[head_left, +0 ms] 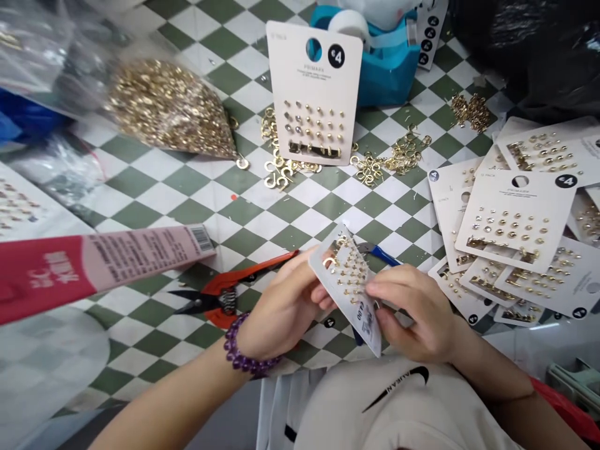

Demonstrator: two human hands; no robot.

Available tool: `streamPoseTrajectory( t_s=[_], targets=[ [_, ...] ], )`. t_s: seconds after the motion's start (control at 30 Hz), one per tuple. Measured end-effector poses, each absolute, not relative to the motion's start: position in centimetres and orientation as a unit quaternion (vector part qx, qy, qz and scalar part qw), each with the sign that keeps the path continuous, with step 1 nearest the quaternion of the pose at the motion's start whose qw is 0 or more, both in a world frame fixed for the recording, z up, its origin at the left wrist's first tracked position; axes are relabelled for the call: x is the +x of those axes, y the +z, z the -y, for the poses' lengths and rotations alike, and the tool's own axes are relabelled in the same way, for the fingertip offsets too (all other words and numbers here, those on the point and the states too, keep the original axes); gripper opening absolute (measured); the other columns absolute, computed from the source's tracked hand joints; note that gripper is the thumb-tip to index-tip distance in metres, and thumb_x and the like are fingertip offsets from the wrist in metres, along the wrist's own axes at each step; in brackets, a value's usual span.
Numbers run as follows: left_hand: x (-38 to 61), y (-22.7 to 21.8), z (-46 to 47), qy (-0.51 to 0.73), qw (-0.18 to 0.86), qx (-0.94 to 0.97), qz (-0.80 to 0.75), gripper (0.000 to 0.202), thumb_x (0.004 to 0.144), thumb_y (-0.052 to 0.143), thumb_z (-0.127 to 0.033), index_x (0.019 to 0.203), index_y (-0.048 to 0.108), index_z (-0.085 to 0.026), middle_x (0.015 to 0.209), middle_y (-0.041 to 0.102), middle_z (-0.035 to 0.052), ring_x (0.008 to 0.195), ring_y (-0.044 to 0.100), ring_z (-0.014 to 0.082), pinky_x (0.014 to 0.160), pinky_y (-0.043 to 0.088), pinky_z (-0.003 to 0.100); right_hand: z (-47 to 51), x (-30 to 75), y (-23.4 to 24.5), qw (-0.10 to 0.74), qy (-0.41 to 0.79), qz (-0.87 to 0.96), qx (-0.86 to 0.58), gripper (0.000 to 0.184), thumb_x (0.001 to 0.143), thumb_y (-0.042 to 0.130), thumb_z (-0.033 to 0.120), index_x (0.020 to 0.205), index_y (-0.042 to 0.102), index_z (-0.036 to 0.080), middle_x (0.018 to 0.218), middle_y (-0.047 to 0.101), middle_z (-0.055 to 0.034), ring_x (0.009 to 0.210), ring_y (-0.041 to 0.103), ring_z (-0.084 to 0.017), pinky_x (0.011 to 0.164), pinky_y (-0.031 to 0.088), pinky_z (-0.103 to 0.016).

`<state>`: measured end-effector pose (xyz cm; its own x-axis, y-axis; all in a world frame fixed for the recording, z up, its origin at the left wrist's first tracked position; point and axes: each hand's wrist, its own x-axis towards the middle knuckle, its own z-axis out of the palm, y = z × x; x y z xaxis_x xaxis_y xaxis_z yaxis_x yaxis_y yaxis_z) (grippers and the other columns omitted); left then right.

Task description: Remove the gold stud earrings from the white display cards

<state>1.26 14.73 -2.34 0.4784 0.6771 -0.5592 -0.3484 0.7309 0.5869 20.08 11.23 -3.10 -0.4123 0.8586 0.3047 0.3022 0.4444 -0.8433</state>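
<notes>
A white earring card (350, 312) is held tilted between my hands, its back side with rows of small gold posts and a price print facing me. My left hand (293, 297), with a purple bead bracelet on the wrist, grips the card's left edge. The fingertips of my right hand (419, 309) pinch at its right edge near the posts; any small piece between them is too small to make out. Beneath my left hand lie orange-handled snips (225, 300). A blue-handled tool (379, 253) is partly hidden behind the card.
Another earring card (312, 81) leans against a blue tape dispenser (387, 78). Loose gold hoops (405, 153) lie beside it. A bag of gold pieces (169, 112) is at the left, near a pink box (135, 256). Several filled cards (515, 215) are piled at the right.
</notes>
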Motion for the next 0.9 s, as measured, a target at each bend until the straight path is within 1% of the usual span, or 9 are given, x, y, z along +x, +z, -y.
streamPoseTrajectory(
  t_s=[0.17, 0.27, 0.4, 0.43, 0.5, 0.57, 0.63, 0.73, 0.9],
  targets=[
    [1.4, -1.6, -15.6, 0.328, 0.840, 0.165, -0.399, 0.049, 0.088, 0.055, -0.038, 0.055, 0.027, -0.014, 0.048, 0.019, -0.0037, 0.046, 0.027, 0.0050, 0.049, 0.038, 0.016, -11.2, 19.8, -3.3, 0.370, 0.296, 0.779, -0.410, 0.044, 0.075, 0.048, 0.000, 0.119, 0.052, 0.005, 0.109, 0.063, -0.0160, 0.104, 0.059, -0.019, 0.086, 0.053, -0.034],
    [1.3, -1.1, -16.0, 0.304, 0.857, 0.150, -0.387, 0.044, 0.090, 0.051, -0.037, 0.058, 0.030, -0.015, 0.049, 0.017, -0.0047, 0.045, 0.025, 0.0050, 0.048, 0.037, 0.016, -11.1, 19.8, -3.0, 0.377, 0.253, 0.784, -0.423, 0.039, 0.075, 0.054, 0.000, 0.114, 0.056, 0.007, 0.105, 0.065, -0.0156, 0.098, 0.062, -0.021, 0.081, 0.055, -0.034],
    [0.9, -0.5, -17.4, 0.234, 0.834, 0.311, -0.390, 0.040, 0.094, 0.033, -0.041, 0.063, 0.043, -0.018, 0.048, 0.029, -0.0028, 0.043, 0.030, 0.0082, 0.046, 0.035, 0.021, -10.4, 20.1, -3.1, 0.533, 0.292, 0.618, -0.499, 0.029, 0.084, 0.054, 0.009, 0.110, 0.062, 0.019, 0.087, 0.067, -0.0067, 0.076, 0.064, -0.017, 0.060, 0.054, -0.029],
    [0.7, -0.4, -17.9, 0.235, 0.780, 0.414, -0.406, 0.043, 0.094, 0.030, -0.043, 0.065, 0.048, -0.018, 0.050, 0.038, -0.0007, 0.046, 0.037, 0.0099, 0.048, 0.037, 0.023, -10.3, 20.3, -3.2, 0.573, 0.321, 0.542, -0.523, 0.026, 0.088, 0.051, 0.013, 0.108, 0.063, 0.022, 0.083, 0.067, -0.0057, 0.071, 0.063, -0.017, 0.057, 0.053, -0.030],
    [0.3, -0.7, -19.0, 0.245, 0.565, 0.631, -0.473, 0.039, 0.093, 0.034, -0.042, 0.074, 0.057, -0.017, 0.063, 0.054, 0.0037, 0.060, 0.050, 0.0136, 0.058, 0.041, 0.027, -10.0, 20.6, -3.4, 0.615, 0.389, 0.423, -0.540, 0.024, 0.092, 0.044, 0.021, 0.105, 0.064, 0.023, 0.078, 0.065, -0.0060, 0.066, 0.062, -0.018, 0.051, 0.050, -0.030],
    [0.2, -1.4, -20.2, 0.189, 0.334, 0.766, -0.515, 0.026, 0.089, 0.044, -0.036, 0.085, 0.061, -0.016, 0.077, 0.062, 0.0060, 0.072, 0.055, 0.0177, 0.064, 0.041, 0.029, -9.9, 20.9, -3.5, 0.602, 0.462, 0.384, -0.526, 0.025, 0.093, 0.042, 0.025, 0.101, 0.065, 0.021, 0.072, 0.063, -0.0069, 0.062, 0.061, -0.018, 0.046, 0.046, -0.028],
    [0.6, -2.3, -21.4, 0.154, 0.196, 0.833, -0.494, 0.026, 0.091, 0.043, -0.032, 0.093, 0.063, -0.016, 0.087, 0.064, 0.0082, 0.081, 0.057, 0.0207, 0.066, 0.041, 0.031, -9.9, 21.0, -3.5, 0.577, 0.508, 0.377, -0.517, 0.022, 0.092, 0.044, 0.027, 0.093, 0.064, 0.019, 0.063, 0.057, -0.0053, 0.053, 0.055, -0.016, 0.038, 0.039, -0.024],
    [1.9, -3.6, -22.8, 0.128, 0.081, 0.885, -0.441, 0.026, 0.093, 0.043, -0.025, 0.104, 0.065, -0.018, 0.099, 0.064, 0.0095, 0.088, 0.056, 0.0224, 0.070, 0.041, 0.032, -10.1, 20.9, -3.2, 0.580, 0.543, 0.358, -0.491, 0.018, 0.091, 0.046, 0.029, 0.090, 0.061, 0.019, 0.056, 0.050, -0.0009, 0.038, 0.043, -0.009, 0.030, 0.031, -0.020],
    [3.8, -4.6, -24.0, 0.084, 0.035, 0.916, -0.391, 0.025, 0.092, 0.045, -0.019, 0.106, 0.065, -0.020, 0.105, 0.063, 0.0098, 0.095, 0.051, 0.0261, 0.076, 0.039, 0.037, -10.9, 21.3, -3.2, 0.619, 0.555, 0.331, -0.446, 0.015, 0.085, 0.055, 0.018, 0.100, 0.054, 0.021, 0.071, 0.059, 0.0023, 0.045, 0.053, -0.007, 0.043, 0.048, -0.020]
  ],
)
